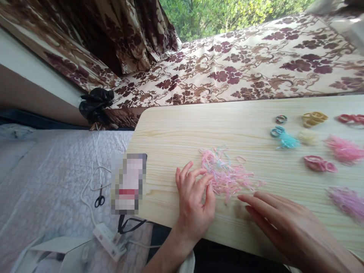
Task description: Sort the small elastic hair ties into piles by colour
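A loose pile of thin pink, white and pale blue bands [224, 172] lies on the light wooden table. At its left edge is my left hand [195, 197], fingers curved and apart, with the fingertips touching or just over the bands. My right hand [281, 220] hovers or rests to the lower right of the pile, its fingers extended and nothing visible in them. One pink loop [241, 159] sits just beyond the pile. Farther right are a pink hair tie bundle [320, 163], blurred purple bands [347, 203] and pink bands [344, 149].
Blue bands [287, 140], cream bands [307, 136], yellow ties [314, 118], red ties [351, 119] and a multicoloured ring [281, 119] lie at the table's back right. A blurred-out phone-like object [129, 184] is at the left edge. Scissors [99, 201] and a power strip [109, 240] lie beyond.
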### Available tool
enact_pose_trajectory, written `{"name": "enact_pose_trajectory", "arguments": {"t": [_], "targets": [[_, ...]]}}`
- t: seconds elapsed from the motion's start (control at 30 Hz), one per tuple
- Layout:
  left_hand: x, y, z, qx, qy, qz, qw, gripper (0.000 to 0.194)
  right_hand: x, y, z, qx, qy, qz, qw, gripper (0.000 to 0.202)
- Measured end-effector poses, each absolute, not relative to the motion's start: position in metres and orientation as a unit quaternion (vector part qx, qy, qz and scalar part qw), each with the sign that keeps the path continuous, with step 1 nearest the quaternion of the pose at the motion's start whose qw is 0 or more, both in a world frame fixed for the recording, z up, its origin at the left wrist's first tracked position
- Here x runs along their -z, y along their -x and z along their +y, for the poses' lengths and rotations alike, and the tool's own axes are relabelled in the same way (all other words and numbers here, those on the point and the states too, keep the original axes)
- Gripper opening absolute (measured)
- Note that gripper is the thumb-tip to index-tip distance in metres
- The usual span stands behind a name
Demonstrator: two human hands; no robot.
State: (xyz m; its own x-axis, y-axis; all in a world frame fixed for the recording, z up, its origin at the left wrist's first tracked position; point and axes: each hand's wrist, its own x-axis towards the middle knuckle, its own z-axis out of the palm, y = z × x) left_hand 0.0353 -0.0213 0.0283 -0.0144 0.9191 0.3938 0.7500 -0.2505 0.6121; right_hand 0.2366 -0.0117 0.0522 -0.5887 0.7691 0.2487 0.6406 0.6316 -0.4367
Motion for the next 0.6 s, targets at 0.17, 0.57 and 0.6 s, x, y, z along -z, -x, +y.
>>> {"name": "enact_pose_trajectory", "arguments": {"t": [0.17,0.57,0.6], "targets": [[-0.027,-0.035,-0.022,-0.381,-0.695,0.599,0.113,0.026,-0.057,-0.231,-0.012,-0.174,0.373,-0.894,0.180,0.029],[-0.031,-0.036,-0.022,-0.380,-0.680,0.618,0.111,0.024,-0.036,-0.244,-0.002,-0.107,0.353,-0.901,0.227,0.028],[-0.031,-0.035,-0.022,-0.378,-0.679,0.619,0.110,0.024,-0.032,-0.245,-0.003,-0.113,0.367,-0.895,0.228,0.028]]}}
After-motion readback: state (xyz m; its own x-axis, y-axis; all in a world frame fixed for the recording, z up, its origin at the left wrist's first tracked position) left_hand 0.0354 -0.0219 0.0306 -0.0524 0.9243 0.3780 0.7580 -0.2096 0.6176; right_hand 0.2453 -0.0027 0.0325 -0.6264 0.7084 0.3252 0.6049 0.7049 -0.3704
